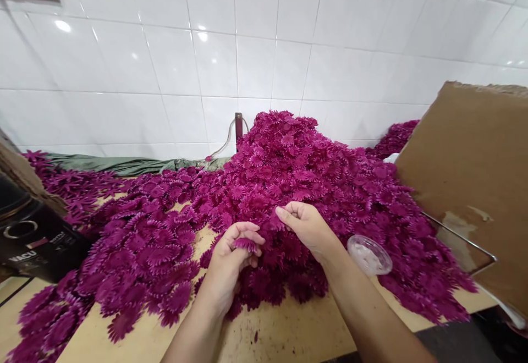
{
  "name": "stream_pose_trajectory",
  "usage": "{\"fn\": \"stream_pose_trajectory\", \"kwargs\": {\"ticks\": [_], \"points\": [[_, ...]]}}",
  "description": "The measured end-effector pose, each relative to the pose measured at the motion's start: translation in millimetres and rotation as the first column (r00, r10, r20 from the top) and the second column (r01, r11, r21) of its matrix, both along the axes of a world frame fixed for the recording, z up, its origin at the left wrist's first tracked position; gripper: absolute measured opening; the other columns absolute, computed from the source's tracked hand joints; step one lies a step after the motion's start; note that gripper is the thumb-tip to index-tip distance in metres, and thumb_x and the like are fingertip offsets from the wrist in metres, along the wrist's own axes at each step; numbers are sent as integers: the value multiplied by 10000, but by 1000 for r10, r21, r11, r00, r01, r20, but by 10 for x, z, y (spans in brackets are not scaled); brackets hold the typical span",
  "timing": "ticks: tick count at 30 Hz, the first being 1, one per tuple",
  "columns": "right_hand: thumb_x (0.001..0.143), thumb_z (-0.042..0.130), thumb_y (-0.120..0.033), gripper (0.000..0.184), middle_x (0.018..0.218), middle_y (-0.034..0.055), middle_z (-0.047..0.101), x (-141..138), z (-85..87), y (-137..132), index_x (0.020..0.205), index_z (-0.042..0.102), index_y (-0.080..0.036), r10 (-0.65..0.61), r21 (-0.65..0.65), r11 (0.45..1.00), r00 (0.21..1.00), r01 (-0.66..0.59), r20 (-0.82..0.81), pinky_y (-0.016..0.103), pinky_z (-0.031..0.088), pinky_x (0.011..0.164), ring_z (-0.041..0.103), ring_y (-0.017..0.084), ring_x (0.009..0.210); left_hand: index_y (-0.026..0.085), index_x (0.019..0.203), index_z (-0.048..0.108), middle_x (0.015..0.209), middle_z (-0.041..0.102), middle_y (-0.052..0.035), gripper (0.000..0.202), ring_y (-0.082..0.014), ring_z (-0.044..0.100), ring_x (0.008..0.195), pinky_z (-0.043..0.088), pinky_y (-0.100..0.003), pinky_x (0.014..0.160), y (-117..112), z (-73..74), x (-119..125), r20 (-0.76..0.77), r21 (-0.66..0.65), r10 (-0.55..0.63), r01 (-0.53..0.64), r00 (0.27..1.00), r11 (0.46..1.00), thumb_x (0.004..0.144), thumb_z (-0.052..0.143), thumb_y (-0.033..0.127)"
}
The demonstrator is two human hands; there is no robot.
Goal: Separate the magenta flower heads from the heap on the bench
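Note:
Magenta artificial flower heads (297, 159) with fringed petals lie in a tall heap on the wooden table, in front of both hands. My left hand (239, 247) is closed with a magenta flower piece (246, 245) between its fingers, just above the front of the heap. To its right, my right hand (303, 223) pinches thumb to forefinger at a magenta petal piece (277, 221). The pieces behind run together in colour, so the edge of what it pinches is hard to make out.
A clear plastic tub (369, 256) with whitish contents sits right of my right wrist. A cardboard sheet (470, 181) leans at the right, with a metal rod (462, 236) before it. A black container (35, 236) stands left. More flowers (152, 253) cover the left side, before a tiled wall (256, 66).

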State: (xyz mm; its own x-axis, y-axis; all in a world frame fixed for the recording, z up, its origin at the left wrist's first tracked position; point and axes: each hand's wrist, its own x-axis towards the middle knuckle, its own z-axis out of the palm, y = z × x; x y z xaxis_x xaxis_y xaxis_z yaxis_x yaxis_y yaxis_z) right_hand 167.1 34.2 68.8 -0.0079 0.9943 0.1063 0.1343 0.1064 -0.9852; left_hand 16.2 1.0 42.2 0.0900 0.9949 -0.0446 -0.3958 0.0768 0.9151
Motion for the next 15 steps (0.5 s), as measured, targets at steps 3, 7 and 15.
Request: {"fn": "stream_pose_trajectory", "kwargs": {"ticks": [3, 7, 15], "points": [[631, 561, -433, 356, 439, -92, 280, -16, -48, -5, 471, 342, -203, -64, 59, 996, 996, 60, 59, 232, 194, 441, 236, 56, 434, 181, 858, 607, 733, 566, 19, 400, -86, 502, 610, 405, -192, 536, -20, 23, 27, 145, -103, -28, 43, 989, 994, 488, 511, 62], [635, 569, -428, 366, 456, -89, 271, -89, -84, -25, 480, 322, -206, -15, 74, 997, 997, 10, 70, 229, 186, 439, 229, 59, 444, 189, 892, 621, 697, 516, 30, 316, -95, 491, 642, 405, -219, 613, -1, 56, 101, 74, -71, -41, 46, 996, 996, 577, 631, 211], [662, 536, -438, 371, 474, -84, 262, -192, -103, -52, 490, 304, -205, 96, 43, 995, 995, -95, -14, 223, 195, 443, 215, 59, 457, 147, 550, 596, 540, 542, 50, 177, -78, 450, 546, 362, -197, 582, 161, -22, 179, -108, 85, 157, -148, 982, 985, 543, 700, 290]]}}
